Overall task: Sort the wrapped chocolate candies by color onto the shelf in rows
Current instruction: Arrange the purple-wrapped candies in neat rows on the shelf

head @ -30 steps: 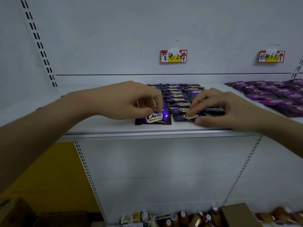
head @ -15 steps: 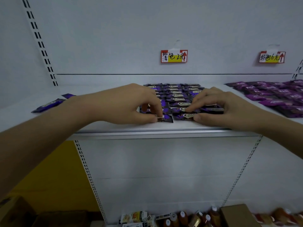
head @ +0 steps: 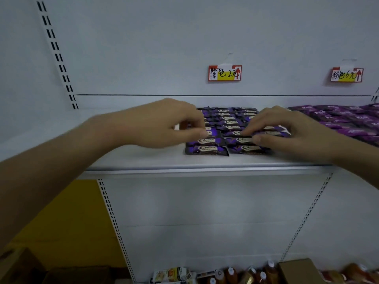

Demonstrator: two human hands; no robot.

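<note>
Purple candies (head: 227, 121) lie flat on the white shelf (head: 205, 168) in neat lines going back, under the purple price tag (head: 225, 73). The front candy (head: 206, 149) of the left line sits close to the shelf's edge, just on my side of my left grip (head: 164, 124), so that grip is the nearer one. Its long side runs left to right, along the edge. It looks dark and shiny, with a white "Choco" word in the middle. My left grip is curled, thumb and finger close together at a wrapper just behind the front one, but the blur hides whether they pinch it. My right grip (head: 287, 130) is spread apart, fingers resting on wrappers in the line beside it. Pink candies (head: 348, 121) lie off to the right. I think the front candy may need a small nudge to sit straight.
</note>
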